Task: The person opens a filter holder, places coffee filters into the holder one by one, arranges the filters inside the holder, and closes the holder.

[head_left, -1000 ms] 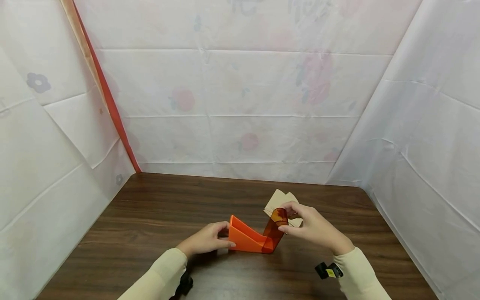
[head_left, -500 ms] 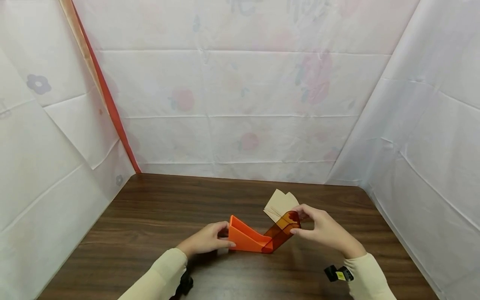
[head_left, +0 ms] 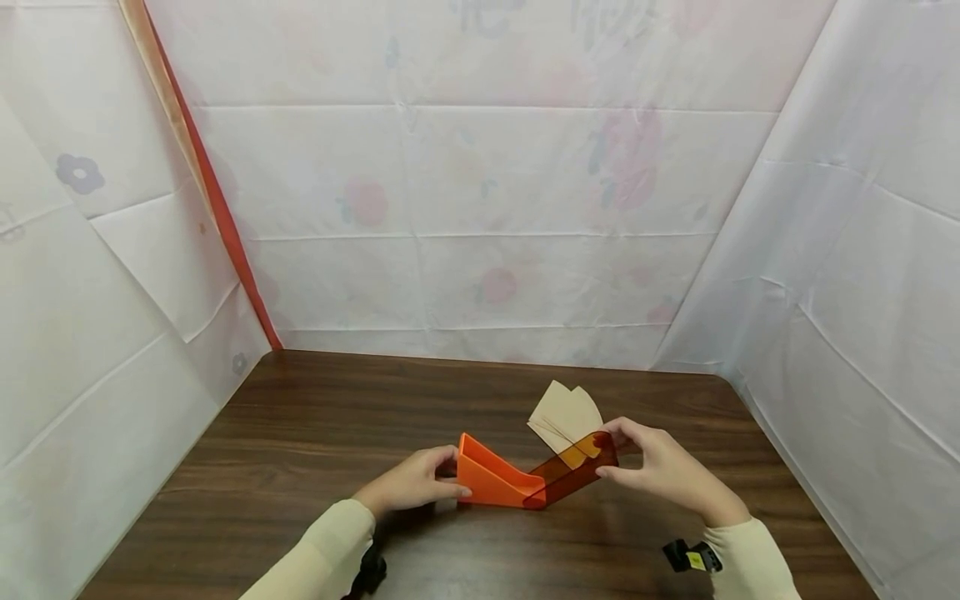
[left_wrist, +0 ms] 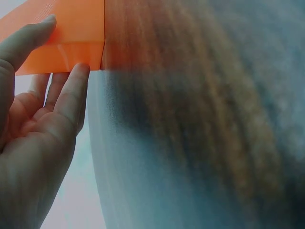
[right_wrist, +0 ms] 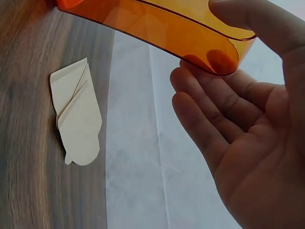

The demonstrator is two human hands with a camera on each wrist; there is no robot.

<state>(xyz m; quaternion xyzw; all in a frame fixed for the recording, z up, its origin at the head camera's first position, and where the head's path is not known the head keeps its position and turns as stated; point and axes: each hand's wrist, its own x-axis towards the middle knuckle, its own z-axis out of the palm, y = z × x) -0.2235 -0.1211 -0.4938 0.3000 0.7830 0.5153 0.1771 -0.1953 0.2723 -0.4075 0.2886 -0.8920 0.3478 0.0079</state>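
An orange coffee filter holder (head_left: 492, 482) stands on the table with its see-through amber lid (head_left: 572, 481) swung out to the right, joined at the low end. My left hand (head_left: 410, 481) grips the tall left end. In the left wrist view the thumb lies on one face of the holder (left_wrist: 71, 45) and fingertips touch its lower edge. My right hand (head_left: 663, 468) pinches the free end of the lid (right_wrist: 157, 28) between thumb and fingers. Just behind the lid lies a small pile of tan paper coffee filters (head_left: 561, 417), partly hidden by it.
The dark wood table (head_left: 337, 400) ends at a pale printed cloth (head_left: 465, 275) at the back. More cloth hangs along both sides. An orange-red strip (head_left: 225, 208) runs down the back left corner. Black wrist devices (head_left: 692, 556) sit by the sleeves.
My right hand has moved right and slightly down, swinging the lid from steeply raised to a lower slant. The left hand and the holder body stay in place.
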